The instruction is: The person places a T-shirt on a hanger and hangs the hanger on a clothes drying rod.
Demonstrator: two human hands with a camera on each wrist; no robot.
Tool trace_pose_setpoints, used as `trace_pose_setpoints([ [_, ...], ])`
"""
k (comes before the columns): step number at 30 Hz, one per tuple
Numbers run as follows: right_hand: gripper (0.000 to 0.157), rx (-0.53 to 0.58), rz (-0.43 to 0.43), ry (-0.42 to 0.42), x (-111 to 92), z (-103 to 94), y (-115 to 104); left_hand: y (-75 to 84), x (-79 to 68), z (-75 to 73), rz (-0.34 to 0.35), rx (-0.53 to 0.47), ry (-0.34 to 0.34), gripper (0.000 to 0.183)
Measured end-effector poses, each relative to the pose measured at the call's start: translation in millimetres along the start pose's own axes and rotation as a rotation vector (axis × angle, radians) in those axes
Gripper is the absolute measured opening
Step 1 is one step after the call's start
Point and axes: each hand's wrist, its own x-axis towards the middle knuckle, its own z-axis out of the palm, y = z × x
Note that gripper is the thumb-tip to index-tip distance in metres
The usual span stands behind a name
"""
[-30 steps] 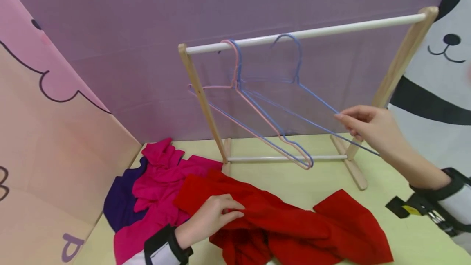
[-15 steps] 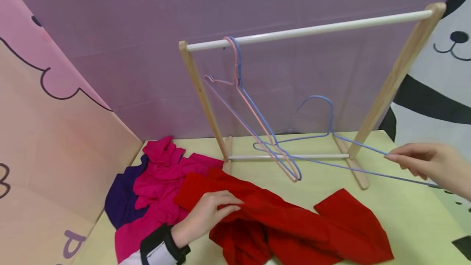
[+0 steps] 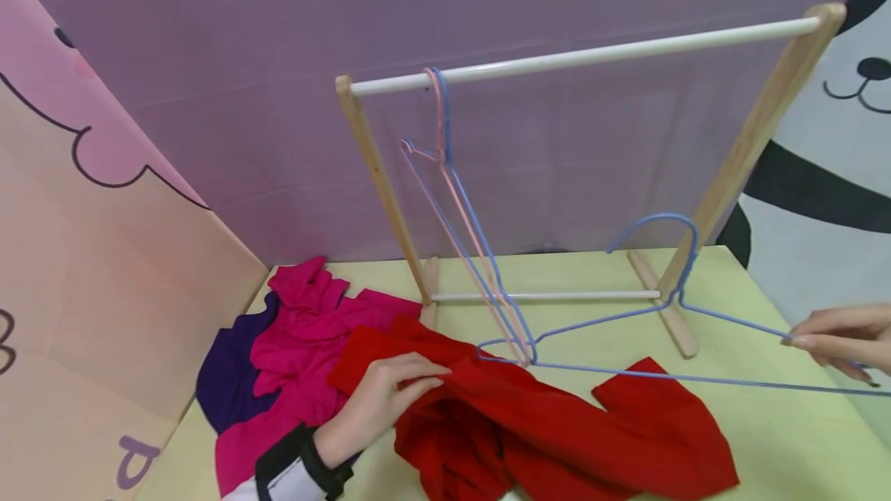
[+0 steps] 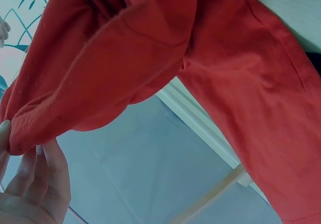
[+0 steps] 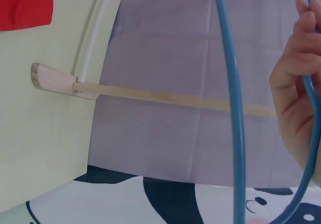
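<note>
My left hand (image 3: 386, 397) pinches the upper edge of a red garment (image 3: 571, 424) that lies crumpled on the table. In the left wrist view, thumb and fingers grip a fold of the red cloth (image 4: 120, 58). At the right edge of the head view, my right hand (image 3: 845, 337) holds a blue hanger (image 3: 605, 322) by one shoulder, its hook upward and off the rail. The right wrist view shows the fingers curled round the blue wire (image 5: 233, 93). Part of the right hand is cut off in the head view.
A wooden rack with a white rail (image 3: 592, 56) stands at the back. A pink hanger (image 3: 441, 118) and another blue hanger (image 3: 480, 226) hang near its left end. Pink cloth (image 3: 306, 362) and dark purple cloth (image 3: 233, 366) lie at the left on the pale table (image 3: 786, 424).
My right hand has taken the blue hanger off the rail and moved it down and to the right. The two remaining hangers have swung. My left hand stays on the red garment, nearly still.
</note>
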Motion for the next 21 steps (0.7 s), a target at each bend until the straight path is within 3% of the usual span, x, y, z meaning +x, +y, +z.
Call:
trace_pose_setpoints([
  [5,0.051,0.119,-0.195,-0.077,-3,-3.2,10,-0.2,-1.1,-1.7,-0.028,0.003,0.003,0.02],
  [10,0.048,0.256,-0.257,-0.127,-4,-1.7,15,0.2,-1.4,-3.8,-0.076,-0.015,-0.051,0.02],
  [14,0.048,0.241,-0.23,-0.148,-4,0.8,14,-1.3,-1.7,-3.8,-0.083,-0.029,-0.126,0.019],
  [21,0.045,0.216,-0.097,-0.211,-1,9.1,5,0.3,-2.0,-1.5,-0.137,-0.04,-0.216,0.019],
])
